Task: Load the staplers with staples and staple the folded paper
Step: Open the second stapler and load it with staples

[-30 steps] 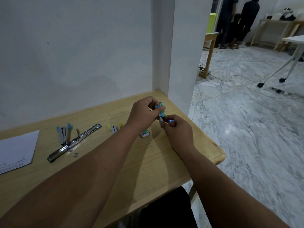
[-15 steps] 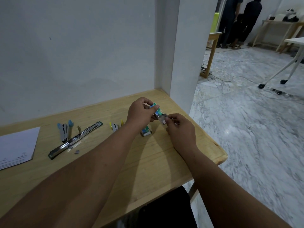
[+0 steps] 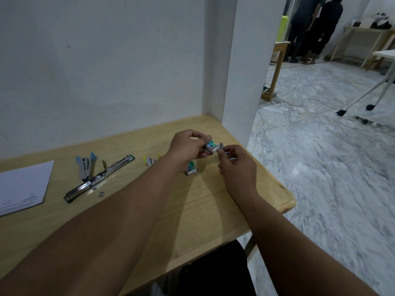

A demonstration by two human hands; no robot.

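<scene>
Head view: left hand (image 3: 188,147) grips a staple box (image 3: 211,146) above the table (image 3: 203,201); right hand (image 3: 237,165) pinches a small staple strip (image 3: 221,145) beside it. Yellow stapler (image 3: 150,160) sits partly hidden behind the left forearm.

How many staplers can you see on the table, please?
3: a blue stapler at left, a long silver stapler lying open beside it, and a yellow stapler partly hidden behind the left forearm.

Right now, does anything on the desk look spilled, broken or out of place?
Only small things: a few loose staple bits lie scattered on the desk beside the long stapler, which lies opened out flat. Nothing looks damaged.
</scene>
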